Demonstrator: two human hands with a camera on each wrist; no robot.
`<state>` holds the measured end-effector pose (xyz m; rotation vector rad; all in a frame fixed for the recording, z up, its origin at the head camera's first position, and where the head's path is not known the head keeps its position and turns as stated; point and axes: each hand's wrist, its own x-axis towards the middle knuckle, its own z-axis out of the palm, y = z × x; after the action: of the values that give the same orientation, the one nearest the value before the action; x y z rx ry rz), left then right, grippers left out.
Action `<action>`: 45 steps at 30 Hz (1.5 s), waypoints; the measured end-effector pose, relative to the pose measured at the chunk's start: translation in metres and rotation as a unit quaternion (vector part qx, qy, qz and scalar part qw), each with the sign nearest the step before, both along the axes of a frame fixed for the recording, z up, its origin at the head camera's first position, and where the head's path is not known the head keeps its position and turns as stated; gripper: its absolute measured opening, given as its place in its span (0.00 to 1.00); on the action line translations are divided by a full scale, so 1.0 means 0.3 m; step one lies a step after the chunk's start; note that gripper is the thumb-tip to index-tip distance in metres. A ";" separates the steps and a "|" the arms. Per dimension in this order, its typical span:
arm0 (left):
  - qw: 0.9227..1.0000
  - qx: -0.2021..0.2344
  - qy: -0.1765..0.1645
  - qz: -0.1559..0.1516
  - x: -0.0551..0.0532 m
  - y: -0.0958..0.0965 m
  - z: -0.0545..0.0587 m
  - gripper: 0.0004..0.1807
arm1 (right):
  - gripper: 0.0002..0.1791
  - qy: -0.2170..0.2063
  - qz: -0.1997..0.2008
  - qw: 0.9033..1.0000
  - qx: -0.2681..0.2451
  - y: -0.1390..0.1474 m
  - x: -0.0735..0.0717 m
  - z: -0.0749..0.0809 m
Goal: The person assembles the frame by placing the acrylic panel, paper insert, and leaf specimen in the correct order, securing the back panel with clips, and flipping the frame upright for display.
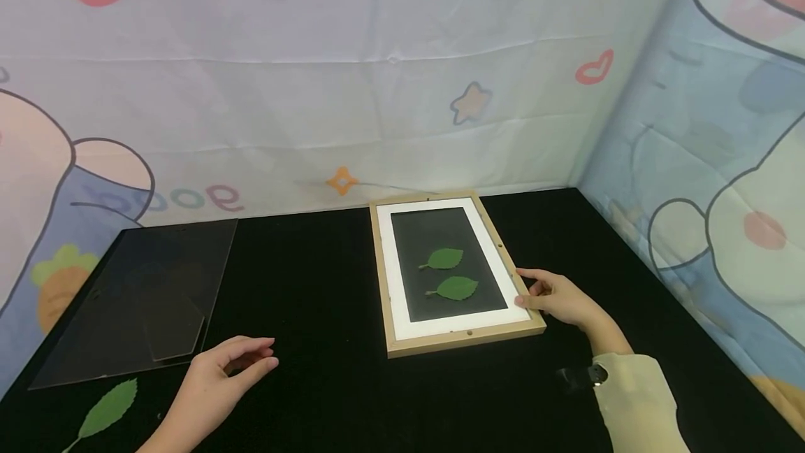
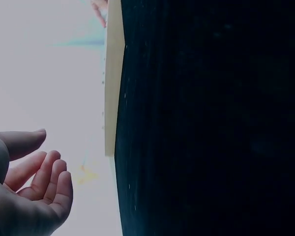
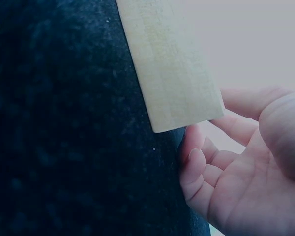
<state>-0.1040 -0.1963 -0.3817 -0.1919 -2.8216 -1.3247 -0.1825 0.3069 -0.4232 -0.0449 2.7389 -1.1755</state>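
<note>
Rectangular pale-wood frame (image 1: 434, 342), right hand (image 1: 562, 298) gripping its edge; inside it, two green leaves (image 1: 445, 259), apparently placed; left of it, relaxed, empty left hand (image 1: 220, 376) and third green leaf (image 1: 110, 408), seemingly pending

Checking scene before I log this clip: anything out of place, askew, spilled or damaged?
No spill or damage visible. One leaf lies loose on the black table, near the clear sheet, while two other leaves lie within the white border of the wooden frame; it looks stray, though it may just be a spare.
</note>
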 end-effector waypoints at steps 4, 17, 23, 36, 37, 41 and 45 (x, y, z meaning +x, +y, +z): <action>0.998 -0.006 -0.042 0.043 0.025 -0.052 -0.003 0.18 | 0.38 0.000 0.001 1.000 -0.003 0.000 0.002 0.000; 0.981 -0.031 -0.069 0.179 0.108 -0.257 -0.054 0.25 | 0.38 0.000 0.014 1.000 -0.001 -0.018 -0.017 0.007; 0.964 -0.041 -0.064 0.256 0.133 -0.354 -0.109 0.21 | 0.39 -0.001 0.021 1.000 0.002 -0.016 -0.019 0.007; 0.943 -0.061 -0.061 0.321 0.116 -0.564 -0.296 0.33 | 0.39 0.004 0.018 1.000 0.002 0.036 0.009 0.012; 0.943 -0.061 -0.061 0.323 0.114 -0.577 -0.304 0.32 | 0.39 0.004 0.018 1.000 0.002 0.039 0.011 0.011; 0.937 -0.063 -0.076 0.336 0.115 -0.588 -0.280 0.30 | 0.40 0.001 0.019 1.000 0.001 0.047 0.018 0.009; 0.932 -0.050 -0.100 0.344 0.126 -0.553 -0.217 0.28 | 0.40 0.001 0.022 1.000 0.005 0.053 0.019 0.008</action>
<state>-0.0662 -0.3623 -0.4469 0.8944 -2.6777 -1.0680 -0.1767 0.3227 -0.4207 -0.1036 2.7304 -1.1523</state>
